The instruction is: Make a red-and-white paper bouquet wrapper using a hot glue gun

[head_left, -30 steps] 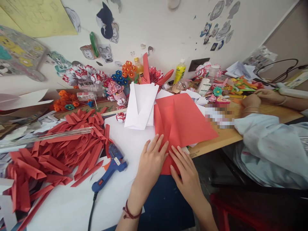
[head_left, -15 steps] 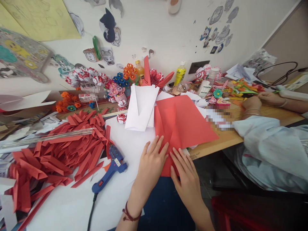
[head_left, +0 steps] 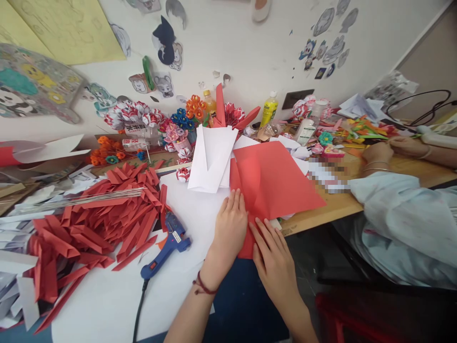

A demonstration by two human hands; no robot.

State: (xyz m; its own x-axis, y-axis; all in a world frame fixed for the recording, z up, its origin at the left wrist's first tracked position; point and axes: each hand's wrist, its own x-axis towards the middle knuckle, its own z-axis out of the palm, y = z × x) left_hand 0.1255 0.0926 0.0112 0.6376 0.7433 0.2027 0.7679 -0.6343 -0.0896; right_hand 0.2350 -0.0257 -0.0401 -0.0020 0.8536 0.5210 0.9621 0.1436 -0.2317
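A sheet of red paper (head_left: 282, 181) lies in front of me, its left part folded over and bulging. My left hand (head_left: 232, 219) presses on the folded left edge with the fingers close together and stretched out; the thumb is hardly visible. Fingers apart, my right hand (head_left: 273, 247) rests flat on the lower part of the same sheet. Just beyond my left hand stands a folded white paper piece (head_left: 210, 159). To the left, a blue glue gun (head_left: 166, 250) lies on white paper (head_left: 107, 300) beside a heap of folded red paper strips (head_left: 117, 209).
Thin wires (head_left: 89, 199) lie across the red heap. Paper flowers (head_left: 194, 107), a yellow-labelled bottle (head_left: 269, 109) and a white bottle (head_left: 305, 132) line the wall. At the right, another person's hands (head_left: 378, 153) rest by coloured paper strips (head_left: 367, 128). A black cord (head_left: 139, 309) trails from the glue gun.
My left hand has drawn its spread fingers together and shifted slightly up along the red paper's left edge. My right hand has stayed nearly in place. The view has shifted slightly.
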